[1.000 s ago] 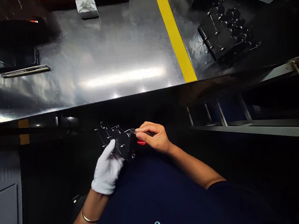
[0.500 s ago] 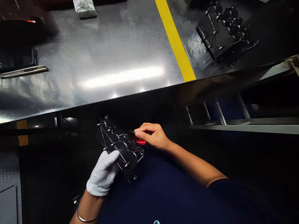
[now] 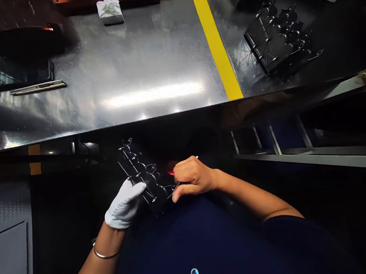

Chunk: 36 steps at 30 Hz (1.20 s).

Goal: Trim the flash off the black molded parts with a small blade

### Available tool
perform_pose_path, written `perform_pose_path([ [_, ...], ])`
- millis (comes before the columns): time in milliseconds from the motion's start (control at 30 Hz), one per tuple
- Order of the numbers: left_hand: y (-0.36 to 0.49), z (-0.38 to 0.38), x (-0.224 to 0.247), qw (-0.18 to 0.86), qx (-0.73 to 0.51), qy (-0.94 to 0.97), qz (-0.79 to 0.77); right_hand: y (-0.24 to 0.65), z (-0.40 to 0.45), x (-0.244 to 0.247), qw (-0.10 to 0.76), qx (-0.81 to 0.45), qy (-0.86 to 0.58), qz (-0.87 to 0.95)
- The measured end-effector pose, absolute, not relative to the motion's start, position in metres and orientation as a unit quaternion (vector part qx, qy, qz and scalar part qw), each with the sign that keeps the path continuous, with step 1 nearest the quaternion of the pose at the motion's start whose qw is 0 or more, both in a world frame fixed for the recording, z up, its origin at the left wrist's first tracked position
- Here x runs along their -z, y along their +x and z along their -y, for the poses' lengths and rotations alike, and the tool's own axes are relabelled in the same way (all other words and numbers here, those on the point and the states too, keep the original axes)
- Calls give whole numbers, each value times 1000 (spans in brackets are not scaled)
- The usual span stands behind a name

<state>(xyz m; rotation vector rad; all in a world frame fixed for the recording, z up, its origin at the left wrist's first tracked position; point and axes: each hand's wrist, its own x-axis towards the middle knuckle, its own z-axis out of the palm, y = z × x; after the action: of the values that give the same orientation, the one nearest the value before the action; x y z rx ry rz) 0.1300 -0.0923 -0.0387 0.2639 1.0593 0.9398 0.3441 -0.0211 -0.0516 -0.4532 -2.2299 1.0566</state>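
Note:
In a white glove, my left hand grips a black molded plastic part by its lower left edge, thumb on top. The part is tilted, with ribs, scalloped edges and small ringed lugs. My bare right hand is closed at the part's right side, near a lower lug. From its fist a bit of a small red tool sticks out; a thin, shiny sliver shows by the thumb. Most of this tool is hidden by the fingers, so its kind is unclear.
A metal table with a yellow stripe lies ahead. On it are more black parts at right, a utility knife at left and a white wrapped bundle. A metal frame stands at right, a grey cabinet at left.
My right hand has turned over into a fist, thumb now low, and moved slightly down and right along the part's edge. My left hand keeps its hold; the part tilts slightly differently.

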Motion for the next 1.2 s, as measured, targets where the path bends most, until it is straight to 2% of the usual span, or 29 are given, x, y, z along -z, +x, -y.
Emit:
perform_pose_path([
  [133, 134, 93, 46, 728, -454, 68, -509, 341, 20, 54, 369, -332, -214, 841],
  [500, 142, 94, 53, 729, -483, -20, -484, 337, 19, 55, 378, -239, -264, 855],
  [633, 131, 92, 54, 775, -450, -60, -440, 341, 13, 59, 411, -366, -220, 805],
  [733, 119, 88, 58, 856, -377, -36, -352, 347, 1, 68, 453, -463, -302, 700],
  [800, 112, 85, 64, 895, -297, 18, -332, 351, -7, 72, 425, -532, -350, 643],
  [900, 106, 86, 73, 889, -216, 91, -393, 353, -14, 75, 319, -653, -304, 617],
  [967, 104, 88, 74, 856, -232, 113, -449, 353, -14, 73, 287, -684, -303, 598],
  [1133, 113, 90, 58, 764, -390, 114, -501, 340, 1, 70, 354, -691, -421, 469],
  [1200, 121, 89, 54, 732, -457, 100, -495, 331, 8, 68, 332, -720, -416, 444],
])
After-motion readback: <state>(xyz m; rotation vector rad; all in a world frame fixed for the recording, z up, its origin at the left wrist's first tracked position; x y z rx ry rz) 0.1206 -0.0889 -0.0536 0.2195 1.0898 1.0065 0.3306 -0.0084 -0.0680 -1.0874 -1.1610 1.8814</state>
